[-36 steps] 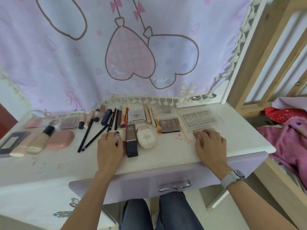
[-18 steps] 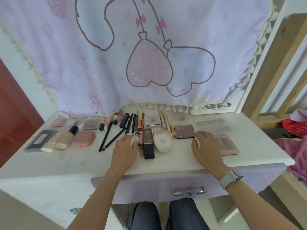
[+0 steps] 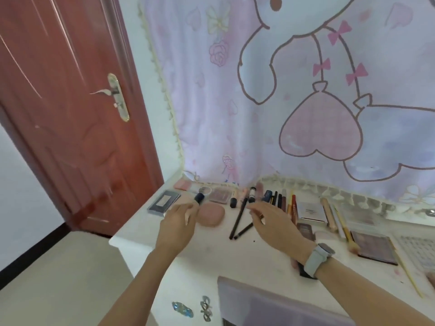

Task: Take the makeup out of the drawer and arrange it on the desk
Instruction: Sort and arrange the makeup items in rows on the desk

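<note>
While both hands hang over the left part of it, the white desk (image 3: 211, 260) carries all the makeup in a loose row along its back edge. Behind hangs a big pink and lilac cartoon cloth (image 3: 294, 90) w/ heart shapes and a tasselled hem, and at far left stands a red-brown wooden door (image 3: 70, 114) w/ a metal lever handle. A pale lilac drawer front (image 3: 270, 304) shows at the bottom centre (whether it is pulled out I cannot tell).

The left hand (image 3: 176, 224) is above the desk near the rounded pink compact case (image 3: 210, 214), fingers loosely bent; a pale tube seems to lie at its fingertips, but blur hides whether it's gripped. The right hand (image 3: 275, 222), w/ a grey-strapped watch on the wrist, hovers w/ fingers spread and relaxed, holding nothing, just right of two black pencils (image 3: 239, 218) lying crossed in a V.

Smaller items, approx left to right: a flat black rectangular palette (image 3: 163, 202), a foundation bottle w/ a dark cap (image 3: 199, 198), a mauve eyeshadow palette (image 3: 220, 195), a cluster of slim dark and red pens and liners (image 3: 282, 201), a small white square box (image 3: 313, 211), a brown-toned square eyeshadow palette (image 3: 374, 248), and thin yellow-handled brushes (image 3: 341, 222) beside it.
</note>
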A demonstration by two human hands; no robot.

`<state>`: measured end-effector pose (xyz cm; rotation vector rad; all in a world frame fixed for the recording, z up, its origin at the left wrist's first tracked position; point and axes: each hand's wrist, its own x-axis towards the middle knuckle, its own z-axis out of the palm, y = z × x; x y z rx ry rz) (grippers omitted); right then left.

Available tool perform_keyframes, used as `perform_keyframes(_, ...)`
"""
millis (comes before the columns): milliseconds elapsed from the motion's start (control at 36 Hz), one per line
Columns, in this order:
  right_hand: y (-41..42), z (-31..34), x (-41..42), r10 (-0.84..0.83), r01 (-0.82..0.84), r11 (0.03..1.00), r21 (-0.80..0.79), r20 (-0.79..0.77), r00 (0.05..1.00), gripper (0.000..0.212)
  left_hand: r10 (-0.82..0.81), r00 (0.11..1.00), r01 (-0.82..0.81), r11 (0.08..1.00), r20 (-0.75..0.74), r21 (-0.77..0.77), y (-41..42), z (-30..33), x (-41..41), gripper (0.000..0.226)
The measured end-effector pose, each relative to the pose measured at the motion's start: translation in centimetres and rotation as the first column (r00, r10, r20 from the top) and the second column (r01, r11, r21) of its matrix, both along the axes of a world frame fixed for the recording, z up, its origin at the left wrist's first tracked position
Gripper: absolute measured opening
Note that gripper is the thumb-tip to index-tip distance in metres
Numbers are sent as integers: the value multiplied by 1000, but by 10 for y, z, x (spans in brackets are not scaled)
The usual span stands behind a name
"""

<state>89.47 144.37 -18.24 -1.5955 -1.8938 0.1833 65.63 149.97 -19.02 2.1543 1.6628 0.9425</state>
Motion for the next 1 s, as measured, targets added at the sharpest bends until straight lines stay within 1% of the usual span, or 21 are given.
perform_keyframes(111, 52, 2, -28, 94, -90, 992, -93, 49, 994, 22, 160, 986, -163, 983, -35, -88, 30, -16, -41, 34)
perform_keyframes(222, 109, 0, -49, 120, -114, 990, -85, 64, 991, 26, 311, 950, -311, 945, -14, -104, 62, -31, -73, 36)
perform_keyframes(306, 149, -3, -65, 126, -118, 986, -117, 62, 990, 28, 433, 901, -428, 892, 1, -145, 87, -40, -92, 39)
perform_keyframes(389, 186, -7, -81, 169, -157, 974, -165, 58, 984, 31, 506, 860, -502, 824, -57, -262, 107, -50, -102, 43)
perform_keyframes(444, 208, -10, -91, 195, -176, 967, -185, 90, 977, 33, 512, 847, -531, 795, -143, -293, 113, -59, -105, 43)
perform_keyframes(528, 236, -15, -106, 231, -191, 960, -207, 190, 954, 35, 495, 843, -536, 809, -212, -243, 111, -68, -107, 42)
perform_keyframes(639, 264, -20, -125, 250, -186, 948, -259, 242, 937, 39, 504, 832, -548, 812, -232, -204, 106, -69, -106, 38)
perform_keyframes(722, 277, -24, -136, 251, -169, 949, -267, 313, 916, 39, 525, 821, -565, 804, -225, -184, 105, -69, -105, 34)
perform_keyframes(778, 279, -26, -142, 254, -169, 951, -260, 342, 905, 33, 538, 813, -576, 799, -224, -173, 104, -69, -105, 34)
perform_keyframes(833, 281, -29, -146, 268, -173, 945, -277, 352, 897, 18, 539, 812, -576, 800, -224, -166, 105, -71, -105, 33)
perform_keyframes(861, 282, -31, -147, 275, -176, 942, -286, 357, 893, 16, 536, 814, -574, 802, -225, -163, 105, -71, -106, 33)
perform_keyframes(944, 286, -33, -147, 268, -157, 944, -289, 399, 877, 34, 537, 811, -577, 800, -232, -163, 106, -73, -108, 34)
perform_keyframes(1000, 289, -33, -147, 248, -146, 950, -275, 387, 888, 32, 540, 809, -579, 801, -233, -154, 106, -74, -108, 33)
